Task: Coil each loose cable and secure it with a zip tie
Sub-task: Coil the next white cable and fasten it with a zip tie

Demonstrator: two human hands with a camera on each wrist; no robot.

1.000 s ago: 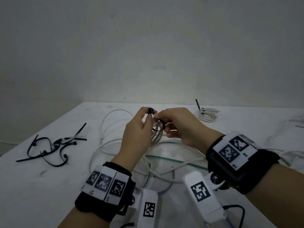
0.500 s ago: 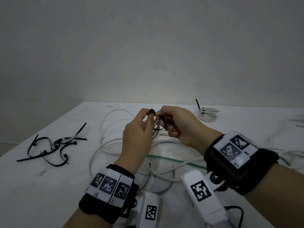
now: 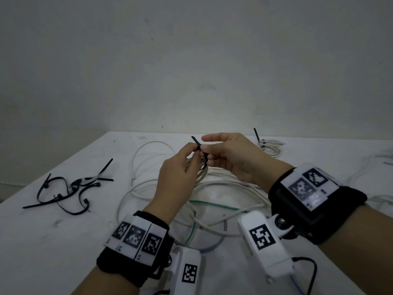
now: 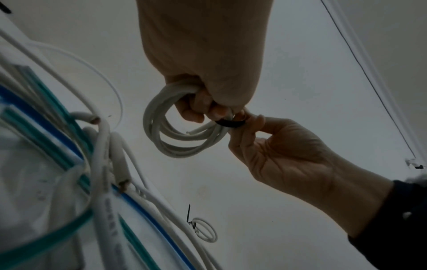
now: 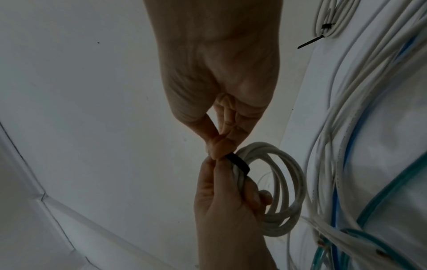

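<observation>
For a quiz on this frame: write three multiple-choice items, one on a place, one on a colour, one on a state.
1. Where do the spare ties lie?
A. on the table's left
B. on the floor
C. on the right wrist

2. What colour is the tie round the held coil?
A. white
B. black
C. green

3. What state is the far coil in?
A. uncoiled
B. held in a hand
C. tied, lying on the table

Key: 1 A, the spare ties lie left on the table. 2 B, the tie on the coil, which the left hand grips and the right hand pinches, is black. 3 C, the far coil lies bound, tail sticking up.
</observation>
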